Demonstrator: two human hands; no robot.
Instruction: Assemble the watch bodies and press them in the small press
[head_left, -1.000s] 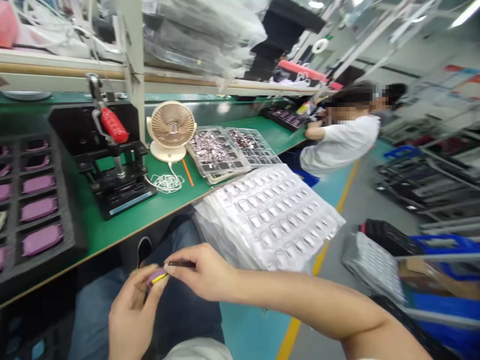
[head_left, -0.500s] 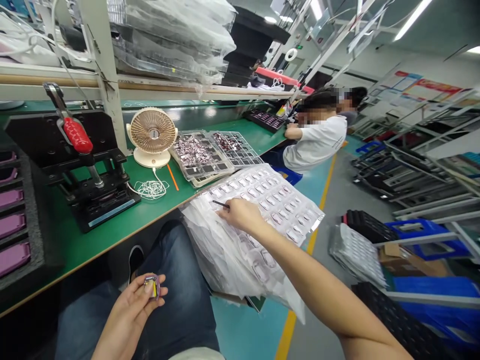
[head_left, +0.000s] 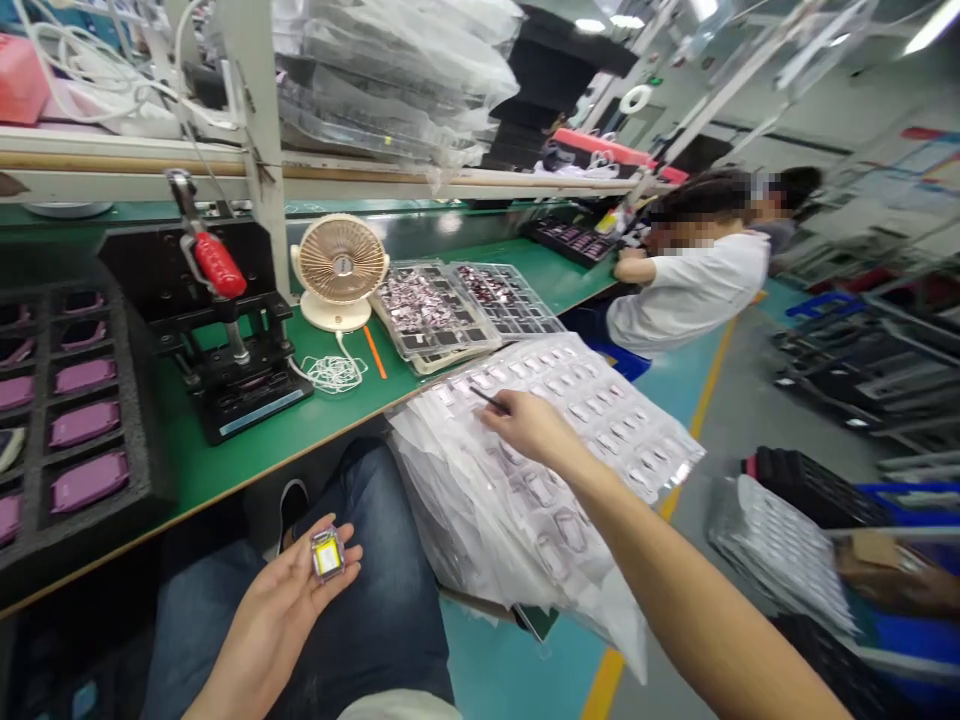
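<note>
My left hand [head_left: 289,590] is over my lap, its fingers curled under a small square housing [head_left: 328,555]. Purple edges and a yellow-bordered pale face show on the housing, which faces up. My right hand [head_left: 532,428] pinches a thin dark stick-like tool [head_left: 489,398]; whether it is tweezers or a pen-like tool I cannot tell. This hand is over a pale plastic blister tray [head_left: 637,425] with rows of moulded pockets. White wrapping sheets [head_left: 442,490] hang below the tray.
On the green bench stand a black press with a red handle [head_left: 219,265], a small fan [head_left: 341,270] and trays of small parts [head_left: 442,345]. A foam tray [head_left: 142,440] with purple housings is at left. A co-worker [head_left: 690,285] sits further along.
The view has swung left, so the bench things appear further right. My left thumb has come off the housing's face, and its pale middle now shows. My right hand still holds the tool over the tray.
</note>
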